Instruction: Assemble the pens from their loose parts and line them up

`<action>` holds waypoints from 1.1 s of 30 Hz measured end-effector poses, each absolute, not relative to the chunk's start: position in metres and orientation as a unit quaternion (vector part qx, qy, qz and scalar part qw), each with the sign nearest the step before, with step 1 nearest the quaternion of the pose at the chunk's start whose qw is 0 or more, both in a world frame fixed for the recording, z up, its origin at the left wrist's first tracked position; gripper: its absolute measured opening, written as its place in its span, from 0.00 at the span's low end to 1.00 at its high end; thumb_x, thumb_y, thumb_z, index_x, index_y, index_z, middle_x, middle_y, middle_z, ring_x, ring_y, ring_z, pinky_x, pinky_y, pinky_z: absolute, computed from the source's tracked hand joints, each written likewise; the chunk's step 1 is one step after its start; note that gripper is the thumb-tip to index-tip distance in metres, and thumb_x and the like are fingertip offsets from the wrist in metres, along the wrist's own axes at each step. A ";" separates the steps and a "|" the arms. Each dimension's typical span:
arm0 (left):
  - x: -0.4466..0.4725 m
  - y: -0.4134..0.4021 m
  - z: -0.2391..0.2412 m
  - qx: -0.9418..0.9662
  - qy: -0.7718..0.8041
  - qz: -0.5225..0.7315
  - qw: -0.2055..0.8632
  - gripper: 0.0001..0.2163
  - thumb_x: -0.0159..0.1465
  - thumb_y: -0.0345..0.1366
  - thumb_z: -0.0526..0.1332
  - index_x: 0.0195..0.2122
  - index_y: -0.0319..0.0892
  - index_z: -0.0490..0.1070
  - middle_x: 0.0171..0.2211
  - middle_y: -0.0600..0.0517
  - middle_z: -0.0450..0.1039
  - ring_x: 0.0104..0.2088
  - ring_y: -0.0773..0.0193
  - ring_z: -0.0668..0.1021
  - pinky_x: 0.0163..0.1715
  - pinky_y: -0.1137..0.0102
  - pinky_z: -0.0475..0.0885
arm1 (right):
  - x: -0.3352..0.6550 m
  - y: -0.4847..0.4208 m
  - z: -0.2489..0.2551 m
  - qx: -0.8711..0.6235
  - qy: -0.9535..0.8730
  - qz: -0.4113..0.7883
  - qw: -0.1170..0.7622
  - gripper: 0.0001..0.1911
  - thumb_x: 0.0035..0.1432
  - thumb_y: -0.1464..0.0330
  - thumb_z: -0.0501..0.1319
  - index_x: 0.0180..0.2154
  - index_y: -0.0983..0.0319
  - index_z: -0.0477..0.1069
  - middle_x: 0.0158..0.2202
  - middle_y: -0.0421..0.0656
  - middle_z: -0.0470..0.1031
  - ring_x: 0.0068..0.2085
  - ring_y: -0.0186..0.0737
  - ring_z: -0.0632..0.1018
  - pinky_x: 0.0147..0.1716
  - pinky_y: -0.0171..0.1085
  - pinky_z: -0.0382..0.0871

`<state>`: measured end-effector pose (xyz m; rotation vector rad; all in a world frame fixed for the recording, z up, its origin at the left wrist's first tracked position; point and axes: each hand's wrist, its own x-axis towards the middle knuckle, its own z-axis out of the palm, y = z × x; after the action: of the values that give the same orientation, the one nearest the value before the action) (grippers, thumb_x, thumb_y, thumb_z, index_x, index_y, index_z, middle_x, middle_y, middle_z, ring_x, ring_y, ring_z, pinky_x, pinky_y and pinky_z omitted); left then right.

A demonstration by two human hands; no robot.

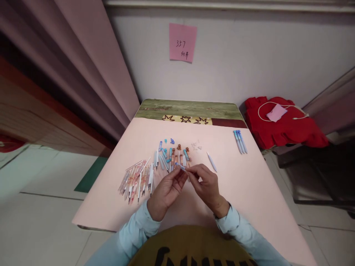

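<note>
Between the thumb and fingers of my left hand (pixel 165 192) is a short blue pen barrel (pixel 181 167). The fingers of my right hand (pixel 206 184) are pinched together at the barrel's right end; what lies between them is hidden. Just beyond my hands are several blue and brown pen barrels (pixel 170 152), brown toppers (pixel 179 146) and blue toppers (pixel 172 140). White pen refills (pixel 151 175) lie beside a pile of clear wrapped refills (pixel 133 179) to the left. A pale blue pen body with a pointed end (pixel 212 162) rests right of my right hand.
Small thin metal pieces, apparently springs (pixel 196 146), are scattered beyond the hands. Three blue pens (pixel 240 142) lie side by side at the far right of the pink table (pixel 249 192). Red cloth (pixel 285 129) with a white cord sits beyond the right edge. A wall stands behind.
</note>
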<state>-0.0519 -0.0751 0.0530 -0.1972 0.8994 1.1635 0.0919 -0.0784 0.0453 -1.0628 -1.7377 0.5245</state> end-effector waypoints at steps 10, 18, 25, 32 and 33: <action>-0.056 -0.074 0.058 -0.098 0.430 0.525 0.728 0.06 0.66 0.22 0.57 0.33 0.34 0.71 0.28 0.47 0.78 0.28 0.67 0.81 0.32 0.74 0.80 | 0.096 -0.077 0.053 -0.481 -0.683 0.237 0.496 0.05 0.62 0.67 0.63 0.33 0.60 0.75 0.29 0.40 0.75 0.27 0.32 0.74 0.28 0.31 0.69; -0.067 -0.070 0.067 -0.089 0.453 0.542 0.702 0.05 0.66 0.22 0.57 0.35 0.33 0.72 0.29 0.47 0.77 0.29 0.67 0.81 0.32 0.74 0.80 | 0.159 -0.012 0.023 -0.657 -0.664 0.101 0.344 0.09 0.62 0.64 0.61 0.33 0.59 0.78 0.31 0.41 0.77 0.29 0.36 0.74 0.32 0.35 0.64; -0.065 -0.071 0.068 -0.078 0.454 0.544 0.701 0.06 0.64 0.20 0.58 0.34 0.33 0.73 0.31 0.46 0.78 0.30 0.65 0.81 0.33 0.72 0.81 | 0.152 0.040 0.011 -0.687 -0.707 0.094 0.142 0.13 0.64 0.67 0.56 0.42 0.57 0.80 0.42 0.44 0.79 0.39 0.38 0.77 0.34 0.33 0.62; -0.067 -0.070 0.072 -0.081 0.460 0.542 0.699 0.07 0.65 0.20 0.57 0.34 0.32 0.72 0.30 0.46 0.77 0.28 0.66 0.81 0.31 0.72 0.81 | 0.141 0.055 0.002 -0.656 -0.751 0.054 0.047 0.15 0.66 0.68 0.53 0.43 0.56 0.79 0.43 0.45 0.78 0.40 0.39 0.77 0.33 0.34 0.60; -0.068 -0.070 0.072 -0.082 0.459 0.543 0.699 0.06 0.65 0.20 0.57 0.34 0.33 0.72 0.30 0.46 0.77 0.28 0.66 0.81 0.31 0.73 0.81 | 0.141 0.055 0.002 -0.652 -0.755 0.053 0.043 0.14 0.65 0.69 0.53 0.42 0.57 0.79 0.43 0.45 0.78 0.40 0.39 0.77 0.32 0.34 0.60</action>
<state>-0.0680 -0.0696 0.0720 -0.1821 1.0227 1.2101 0.1413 0.0550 0.0018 -1.9949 -2.3082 0.1620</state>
